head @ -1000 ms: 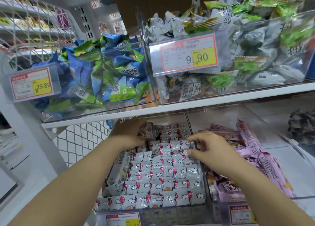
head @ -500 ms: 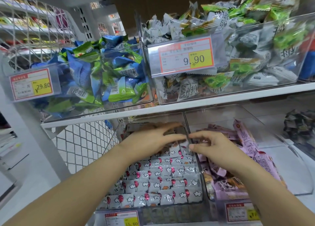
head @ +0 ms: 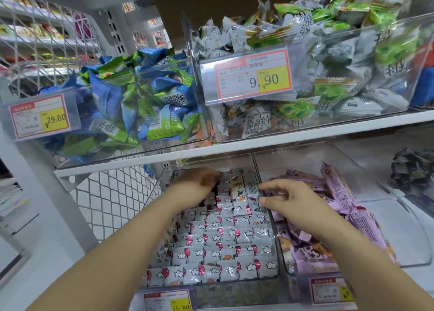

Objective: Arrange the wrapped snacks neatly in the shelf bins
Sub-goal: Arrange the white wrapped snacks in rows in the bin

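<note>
At the near edge a 15.80 price tag [head: 168,300] fronts a clear bin [head: 234,292] filled with white balloon-print snacks [head: 218,247] laid flat in tidy rows. Just right of it, a second bin [head: 413,245] holds purple snacks [head: 352,216] in a looser heap. Further back, the right hand [head: 288,198] hovers over the wall between the 2 bins, its grip apart: thumb and forefinger curl loosely with nothing between them, the fingertips [head: 264,187] just beside 2 upright packets [head: 244,189] standing on end at the back of the white rows. The left hand [head: 197,181] reaches deepest, knuckles up over the rear-left corner of the same bin, fingers bent down onto the snacks there (motion blur hides whether its grip is clamped on one). Above, the upper shelf [head: 305,137] carries a bin of blue and green packets [head: 141,104] tagged 29.80 and a bin of grey and green packets [head: 328,52] tagged 9.90.
</note>
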`<state>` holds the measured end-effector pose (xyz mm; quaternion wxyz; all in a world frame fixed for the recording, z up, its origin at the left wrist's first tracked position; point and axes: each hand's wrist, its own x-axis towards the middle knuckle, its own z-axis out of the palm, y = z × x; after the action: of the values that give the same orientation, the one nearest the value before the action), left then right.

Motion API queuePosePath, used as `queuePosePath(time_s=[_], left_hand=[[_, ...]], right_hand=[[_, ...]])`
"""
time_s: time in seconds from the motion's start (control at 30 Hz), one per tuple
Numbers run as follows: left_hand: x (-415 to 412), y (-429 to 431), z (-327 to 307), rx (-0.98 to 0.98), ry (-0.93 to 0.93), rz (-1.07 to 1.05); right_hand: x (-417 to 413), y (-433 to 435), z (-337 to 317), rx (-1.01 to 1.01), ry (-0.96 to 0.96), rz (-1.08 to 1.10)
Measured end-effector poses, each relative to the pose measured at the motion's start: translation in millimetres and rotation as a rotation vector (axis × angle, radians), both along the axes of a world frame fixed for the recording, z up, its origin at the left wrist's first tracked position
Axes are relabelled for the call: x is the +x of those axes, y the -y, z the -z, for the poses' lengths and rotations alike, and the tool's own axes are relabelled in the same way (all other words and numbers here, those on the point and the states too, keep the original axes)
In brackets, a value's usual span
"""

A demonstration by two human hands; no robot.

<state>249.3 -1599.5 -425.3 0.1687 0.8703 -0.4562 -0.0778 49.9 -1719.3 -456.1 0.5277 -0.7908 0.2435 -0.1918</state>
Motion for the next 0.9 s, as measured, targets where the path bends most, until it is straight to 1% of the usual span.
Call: queuePosePath(time_s=[0.1,0.2,0.3,0.4,0.53,0.67,0.77,0.83,0.9], left_hand=[[26,-2,12,-0.055,0.126,-0.144],[43,-3,25,0.0,0.073,-0.181],[54,2,27,0.068,0.144,-0.215],[58,7,23,0.132,0.188,-0.204],[59,8,22,0.106,0.148,-0.178],[55,3,17,0.087,0.207,-0.193],[52,-3,16,0.119,0.216,-0.19],[46,-4,13,0.046,0.229,-0.208],[38,-4,7,-0.136,0.163,-0.222]], right_hand=[[2,1,3,-0.004,0.02,0.024],[4,1,3,-0.015,0.019,0.034],[4,2,4,-0.012,0.024,0.034],[4,3,4,-0.008,0.029,0.033],[4,2,3,-0.023,0.015,0.029],[4,2,3,-0.022,0.005,0.031],[4,2,1,-0.028,-0.007,0.038],[4,1,1,-0.029,-0.008,0.038],[4,1,1,-0.022,0.003,0.036]])
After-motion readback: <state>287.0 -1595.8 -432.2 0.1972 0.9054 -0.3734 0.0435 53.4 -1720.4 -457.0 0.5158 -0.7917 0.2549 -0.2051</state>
